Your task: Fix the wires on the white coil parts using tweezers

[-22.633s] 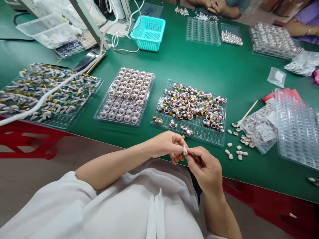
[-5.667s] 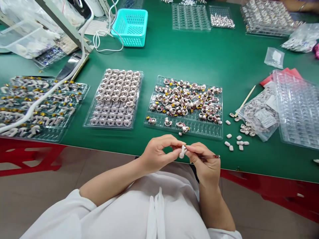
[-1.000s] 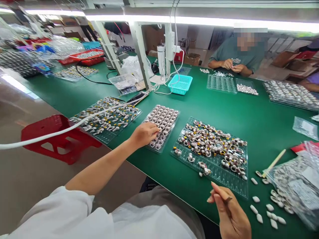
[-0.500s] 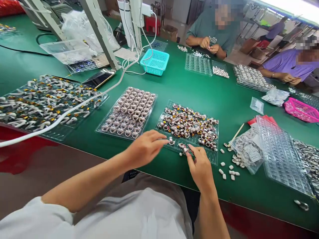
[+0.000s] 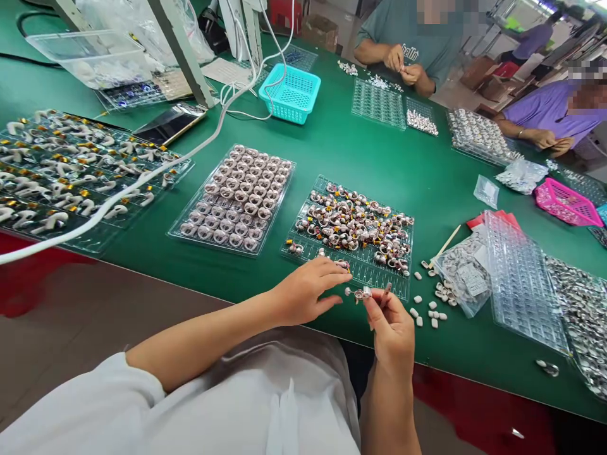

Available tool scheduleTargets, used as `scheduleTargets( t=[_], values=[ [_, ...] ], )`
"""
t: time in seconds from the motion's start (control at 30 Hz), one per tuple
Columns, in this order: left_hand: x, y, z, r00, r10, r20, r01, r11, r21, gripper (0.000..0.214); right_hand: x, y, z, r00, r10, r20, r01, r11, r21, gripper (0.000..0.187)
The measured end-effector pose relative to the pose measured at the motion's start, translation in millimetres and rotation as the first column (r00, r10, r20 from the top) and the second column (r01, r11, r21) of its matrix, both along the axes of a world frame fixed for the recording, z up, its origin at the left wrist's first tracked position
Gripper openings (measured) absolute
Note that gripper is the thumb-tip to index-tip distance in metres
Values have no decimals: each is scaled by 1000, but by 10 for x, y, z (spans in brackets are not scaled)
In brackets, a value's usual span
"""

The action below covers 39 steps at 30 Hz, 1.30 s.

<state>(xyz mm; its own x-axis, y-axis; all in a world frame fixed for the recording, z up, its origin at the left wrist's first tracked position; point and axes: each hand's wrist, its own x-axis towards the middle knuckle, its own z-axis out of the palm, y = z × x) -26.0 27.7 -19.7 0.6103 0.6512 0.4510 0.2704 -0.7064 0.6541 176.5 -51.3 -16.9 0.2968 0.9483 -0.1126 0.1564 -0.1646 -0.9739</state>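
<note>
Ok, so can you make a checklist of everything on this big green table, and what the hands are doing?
Surface: green table, mostly covered with trays.
Job's things: small part; middle tray heaped with loose parts.
Clutter: tray of neat rows, white pieces, plastic bag, turquoise basket.
Hands: left hand open, fingertips at the middle tray's near edge; right hand pinches the small part.
Cables: white cable lies across the left tray.
Surroundings: person in green and person in purple at the far side.
</note>
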Motion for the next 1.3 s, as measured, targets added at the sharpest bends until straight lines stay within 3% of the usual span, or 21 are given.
scheduleTargets(
  t=[0.13,0.37,0.43,0.6,0.67,0.87,1.07,1.2,1.3],
  values=[
    [44,-164,42,982,2,190,45,969,-243,28,-100,-94,-35,981,-43,-187,45,999,6,22],
    [63,-270,77,943,138,302,43,851,-523,21,-236,-117,-114,961,-102,-257,124,990,71,22],
    [61,-281,92,943,176,282,47,769,-637,24,-248,-130,-140,962,-102,-253,130,987,96,19],
    [79,-296,124,909,270,318,169,460,-872,29,-264,-178,-170,965,-84,-250,114,987,111,17],
    [92,-290,138,894,278,350,225,399,-889,29,-272,-189,-167,964,-92,-251,124,985,117,23],
    [108,-262,162,882,247,400,310,336,-890,29,-247,-180,-136,975,-8,-223,55,977,205,9],
    [92,-236,193,883,272,382,320,246,-915,31,-187,-193,-84,978,70,-197,-33,982,185,22],
    [90,-235,219,888,279,365,301,245,-921,28,-182,-191,-41,999,46,-13,-43,986,163,16],
    [86,-238,209,879,281,386,319,254,-913,27,-161,-170,-8,978,41,204,-90,968,235,14]
  ],
)
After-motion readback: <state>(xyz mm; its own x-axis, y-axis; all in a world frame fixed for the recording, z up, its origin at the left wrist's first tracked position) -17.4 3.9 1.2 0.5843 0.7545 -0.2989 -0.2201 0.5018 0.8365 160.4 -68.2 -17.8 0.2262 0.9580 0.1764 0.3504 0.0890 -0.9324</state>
